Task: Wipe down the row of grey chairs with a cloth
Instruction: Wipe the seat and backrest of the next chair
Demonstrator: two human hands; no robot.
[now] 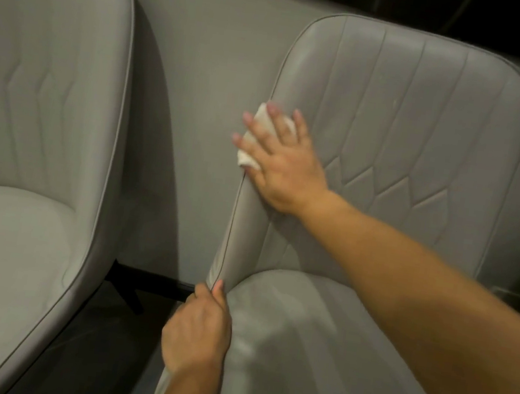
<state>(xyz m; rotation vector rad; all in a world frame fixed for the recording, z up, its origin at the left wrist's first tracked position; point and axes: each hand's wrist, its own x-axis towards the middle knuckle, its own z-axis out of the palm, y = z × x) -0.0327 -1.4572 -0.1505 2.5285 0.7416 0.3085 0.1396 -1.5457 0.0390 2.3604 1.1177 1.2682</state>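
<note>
Two grey padded chairs stand side by side. The right chair (406,117) has a stitched backrest and fills the right half of the view. My right hand (281,163) presses a white cloth (254,136) flat against the left edge of that backrest, fingers spread over it. Most of the cloth is hidden under the hand. My left hand (200,325) grips the chair's left side rim, low down where the backrest meets the seat. The left chair (39,119) is untouched.
A grey wall panel (210,66) runs behind both chairs. Between the chairs is a narrow gap with dark floor and a black chair leg (125,291). The top right of the view is dark.
</note>
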